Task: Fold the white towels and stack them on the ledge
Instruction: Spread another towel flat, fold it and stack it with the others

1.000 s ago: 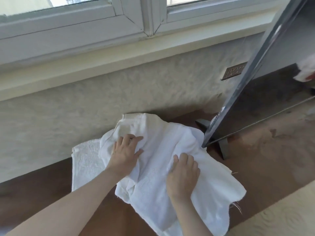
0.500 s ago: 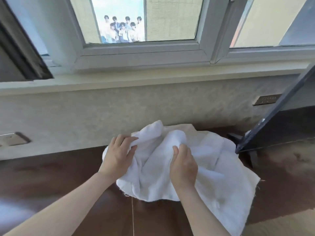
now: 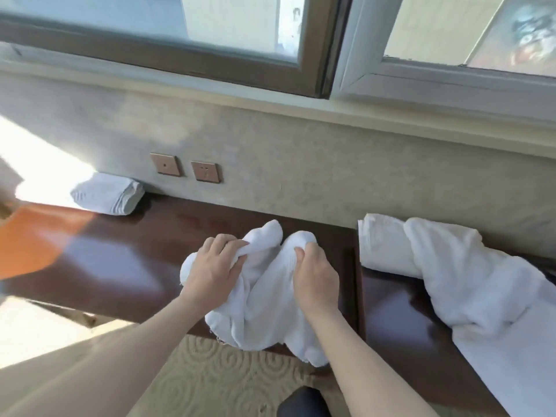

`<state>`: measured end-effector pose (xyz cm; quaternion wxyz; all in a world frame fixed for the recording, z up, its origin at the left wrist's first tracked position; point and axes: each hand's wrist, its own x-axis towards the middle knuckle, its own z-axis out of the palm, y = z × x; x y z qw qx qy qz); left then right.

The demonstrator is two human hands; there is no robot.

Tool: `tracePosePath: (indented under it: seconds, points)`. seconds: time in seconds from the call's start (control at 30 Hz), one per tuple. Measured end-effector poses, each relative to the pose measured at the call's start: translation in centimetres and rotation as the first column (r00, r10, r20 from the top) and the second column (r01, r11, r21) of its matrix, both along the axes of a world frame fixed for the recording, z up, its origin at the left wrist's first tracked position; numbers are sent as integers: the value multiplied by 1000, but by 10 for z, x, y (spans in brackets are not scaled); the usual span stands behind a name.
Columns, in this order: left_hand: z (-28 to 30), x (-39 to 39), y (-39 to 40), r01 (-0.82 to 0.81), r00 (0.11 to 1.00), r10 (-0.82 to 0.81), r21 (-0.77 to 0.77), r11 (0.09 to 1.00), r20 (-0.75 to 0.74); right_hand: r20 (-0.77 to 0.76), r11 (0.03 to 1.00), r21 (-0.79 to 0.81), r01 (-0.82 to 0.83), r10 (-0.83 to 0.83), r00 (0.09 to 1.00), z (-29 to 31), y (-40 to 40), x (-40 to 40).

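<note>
White towel (image 3: 264, 296), bunched, crumpled between hands

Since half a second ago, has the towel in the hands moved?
Yes. The towel was beside the black stand at right; now it sits left of the towel pile, the stand out of view.

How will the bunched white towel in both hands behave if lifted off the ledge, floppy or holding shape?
Likely floppy: the towel bunches into soft humps where the left hand and right hand grip it. Its lower edge already droops over the ledge, so expect sagging. Probably light, and the nubby cloth looks unlikely to slip.
</note>
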<state>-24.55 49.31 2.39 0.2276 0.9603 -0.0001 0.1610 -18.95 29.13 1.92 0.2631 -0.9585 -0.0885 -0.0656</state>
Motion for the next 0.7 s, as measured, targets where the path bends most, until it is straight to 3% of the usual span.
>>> tracePosePath:
  seconds: [0.13,0.37,0.43,0.53,0.6,0.7]
  points:
    - [-3,-4,49,-49,999,51,58,997,-21,12,991,-77,-107,108,994,-8,54,7]
    - [-26,33,114,-149,988,141,136,980,68,320,980,-81,-180,197,927,-31,125,51]
    - [-43,47,136,-161,986,151,165,973,74,327,979,-75,-188,203,923,-50,143,68]
    - [-80,66,170,-185,955,227,216,959,-190,38,974,-159,-160,168,985,-83,166,87]
    - [-112,75,191,-197,843,298,259,946,-448,-171,957,-260,-127,84,982,-103,181,99]
    - [-146,79,210,-157,697,295,262,952,-654,-229,915,-325,-238,168,959,-125,201,114]
